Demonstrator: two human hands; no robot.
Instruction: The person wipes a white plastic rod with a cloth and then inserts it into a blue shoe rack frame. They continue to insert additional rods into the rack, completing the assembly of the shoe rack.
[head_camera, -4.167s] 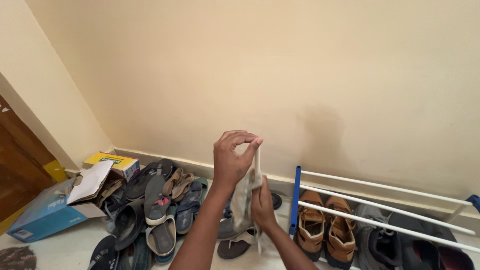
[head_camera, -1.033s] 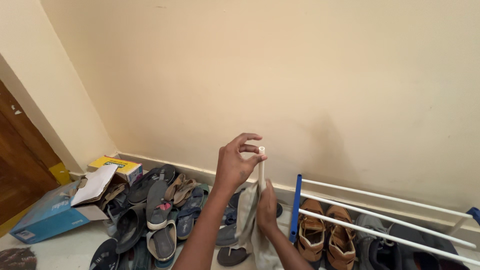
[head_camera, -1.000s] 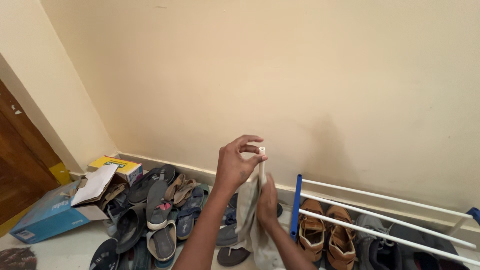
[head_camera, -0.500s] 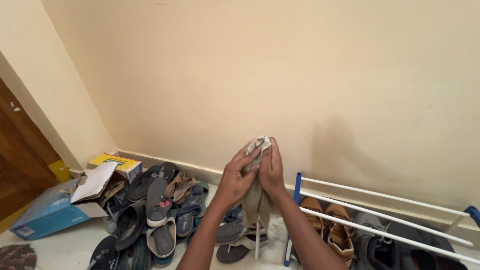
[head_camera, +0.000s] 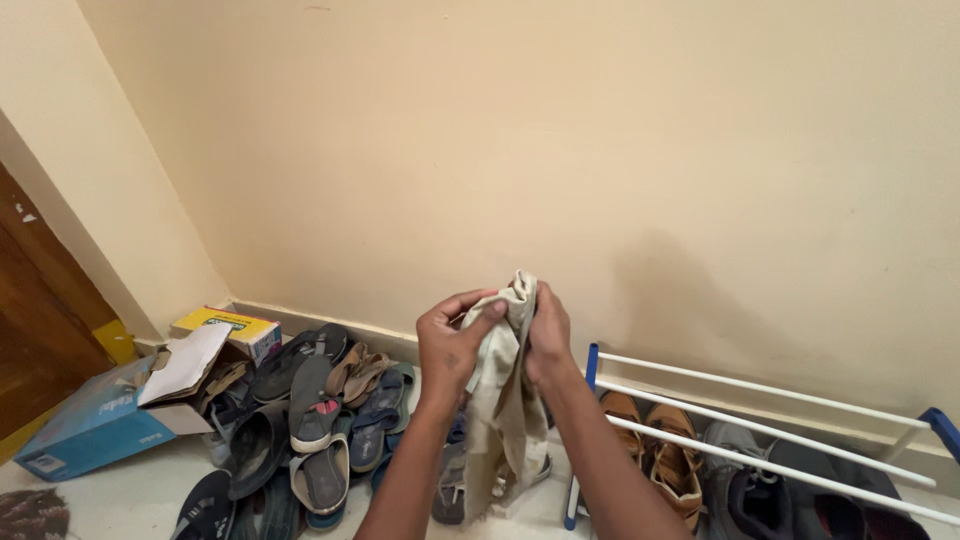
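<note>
My left hand (head_camera: 448, 345) and my right hand (head_camera: 549, 335) are raised together in front of the wall, both gripping a beige cloth (head_camera: 500, 390). The cloth covers the top of an upright white rod, which is hidden inside it, and hangs down between my forearms. My fingers pinch the cloth's upper end from both sides.
A low shoe rack (head_camera: 760, 440) with white bars and blue end posts stands at the right, holding brown sandals (head_camera: 655, 450) and dark shoes. A heap of slippers (head_camera: 310, 420) lies on the floor at left, beside an open blue shoebox (head_camera: 85, 420) and a yellow box (head_camera: 225, 330). A wooden door (head_camera: 30, 330) is far left.
The rod's bare top, pinched by my left fingers a second ago, is now covered by the cloth. My right hand slid the cloth up the rod; both hands now hold it at the top.
</note>
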